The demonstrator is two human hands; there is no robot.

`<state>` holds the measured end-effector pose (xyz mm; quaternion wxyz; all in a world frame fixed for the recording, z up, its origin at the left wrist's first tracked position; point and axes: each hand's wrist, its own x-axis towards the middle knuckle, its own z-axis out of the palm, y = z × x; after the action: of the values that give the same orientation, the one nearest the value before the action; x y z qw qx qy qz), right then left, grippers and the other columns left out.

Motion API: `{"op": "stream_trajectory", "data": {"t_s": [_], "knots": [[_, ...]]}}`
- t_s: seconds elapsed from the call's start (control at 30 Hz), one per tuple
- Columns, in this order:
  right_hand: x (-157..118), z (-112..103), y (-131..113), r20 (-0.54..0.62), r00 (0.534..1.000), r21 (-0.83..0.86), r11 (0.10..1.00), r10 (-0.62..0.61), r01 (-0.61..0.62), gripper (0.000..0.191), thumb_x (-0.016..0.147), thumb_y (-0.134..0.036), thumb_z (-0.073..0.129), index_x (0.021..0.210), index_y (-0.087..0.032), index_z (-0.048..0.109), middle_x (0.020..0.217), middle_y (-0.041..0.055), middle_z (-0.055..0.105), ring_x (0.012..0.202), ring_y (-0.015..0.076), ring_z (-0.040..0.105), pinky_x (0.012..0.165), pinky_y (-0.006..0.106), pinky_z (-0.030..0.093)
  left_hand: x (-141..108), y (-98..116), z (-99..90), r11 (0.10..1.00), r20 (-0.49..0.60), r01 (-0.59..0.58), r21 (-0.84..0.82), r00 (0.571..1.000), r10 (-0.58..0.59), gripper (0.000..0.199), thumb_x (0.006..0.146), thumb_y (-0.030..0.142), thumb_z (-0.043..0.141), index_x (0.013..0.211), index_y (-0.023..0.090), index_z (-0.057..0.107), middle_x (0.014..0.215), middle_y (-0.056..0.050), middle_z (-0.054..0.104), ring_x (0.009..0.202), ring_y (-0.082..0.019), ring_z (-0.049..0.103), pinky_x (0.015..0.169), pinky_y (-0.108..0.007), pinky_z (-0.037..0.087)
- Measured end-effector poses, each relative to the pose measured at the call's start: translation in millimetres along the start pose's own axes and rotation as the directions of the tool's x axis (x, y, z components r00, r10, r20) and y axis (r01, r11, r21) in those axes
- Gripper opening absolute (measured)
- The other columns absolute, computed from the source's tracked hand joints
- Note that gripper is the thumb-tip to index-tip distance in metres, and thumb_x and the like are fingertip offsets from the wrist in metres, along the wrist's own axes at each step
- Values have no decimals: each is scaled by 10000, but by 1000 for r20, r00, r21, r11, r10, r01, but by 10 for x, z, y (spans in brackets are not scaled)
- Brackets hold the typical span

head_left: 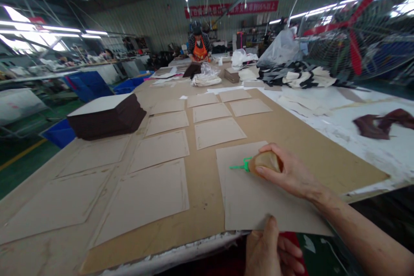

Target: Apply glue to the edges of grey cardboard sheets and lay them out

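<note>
My right hand (pixel 287 172) is wrapped round a squeeze bottle (pixel 265 163) of amber liquid, its green nozzle (pixel 238 167) pointing left above a beige sheet (pixel 246 202). At the table's front edge, my left hand (pixel 271 250) has its thumb on top of that sheet's near edge, with the fingers below the edge. Another layer shows along the sheet's left side. More beige pieces (pixel 158 198) lie in rows to the left and further back, several with darker lines along their edges.
A tall stack of dark pieces (pixel 106 116) stands at the table's left edge, by a blue bin (pixel 60 133). Fabric scraps (pixel 297 73) and plastic bags lie at the back right, near a large fan (pixel 352 26). A person in an orange apron (pixel 199 49) is at the far end.
</note>
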<state>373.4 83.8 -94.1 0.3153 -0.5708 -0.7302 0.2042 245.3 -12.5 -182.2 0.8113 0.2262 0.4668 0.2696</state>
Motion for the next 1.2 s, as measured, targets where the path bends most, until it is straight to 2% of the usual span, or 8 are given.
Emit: {"op": "stream_trajectory", "data": {"t_s": [0.17,0.33,0.47,0.63,0.77,0.97,1.13,1.2], "knots": [[-9,-61,-19,115,993,60,998,-35,28,340,810,-450,626,1033,-205,547,859,8,600,747,186,558,645,293,408,-43,63,30,996,-34,30,84,999,-28,706,860,658,332,477,127,595,416,-44,507,316,-72,389,381,-204,256],[137,6,7,11,1000,21,1000,5,-5,367,794,-458,636,1040,-200,546,844,8,604,728,187,559,645,301,407,-47,68,10,991,-56,15,130,998,-7,710,847,672,339,504,117,620,444,-65,554,336,-86,413,410,-216,296],[169,15,20,13,1000,21,1000,2,-2,350,792,-454,638,1025,-207,552,832,0,603,718,183,559,634,299,407,-39,55,-5,990,-60,15,140,998,-6,734,797,732,364,513,109,629,479,-99,605,351,-95,435,420,-224,322],[-76,-114,-39,159,984,79,994,-81,69,284,808,-398,643,1013,-227,545,840,-18,587,719,162,550,635,284,412,-31,40,5,994,-76,8,108,997,0,727,756,767,394,492,123,603,428,-53,534,349,-86,441,401,-209,289],[-190,-155,-52,254,960,147,985,-121,85,310,810,-391,654,1051,-236,536,871,-16,592,743,165,552,643,279,417,8,-5,-8,996,-48,-9,93,999,14,741,726,793,401,511,115,611,424,-40,515,338,-78,435,376,-199,237],[-90,-85,-21,108,992,120,991,-67,54,283,821,-406,635,1014,-223,539,876,-12,585,760,169,548,665,289,414,36,-30,-24,995,-46,-7,104,999,11,735,763,760,387,517,110,622,415,-42,512,308,-70,409,361,-202,209],[-184,-148,-3,322,938,213,975,-128,60,306,795,-410,667,1018,-237,547,849,-19,606,730,175,552,626,287,403,1,5,4,996,-66,-5,89,998,11,709,800,724,383,493,123,602,412,-34,508,318,-65,393,373,-201,231],[-201,-159,16,318,941,236,971,-114,38,317,796,-419,661,1026,-237,542,845,-18,603,723,175,549,617,284,401,6,2,2,997,-62,-3,83,998,8,711,792,732,390,498,122,607,410,-34,510,320,-67,399,374,-200,234]]}}
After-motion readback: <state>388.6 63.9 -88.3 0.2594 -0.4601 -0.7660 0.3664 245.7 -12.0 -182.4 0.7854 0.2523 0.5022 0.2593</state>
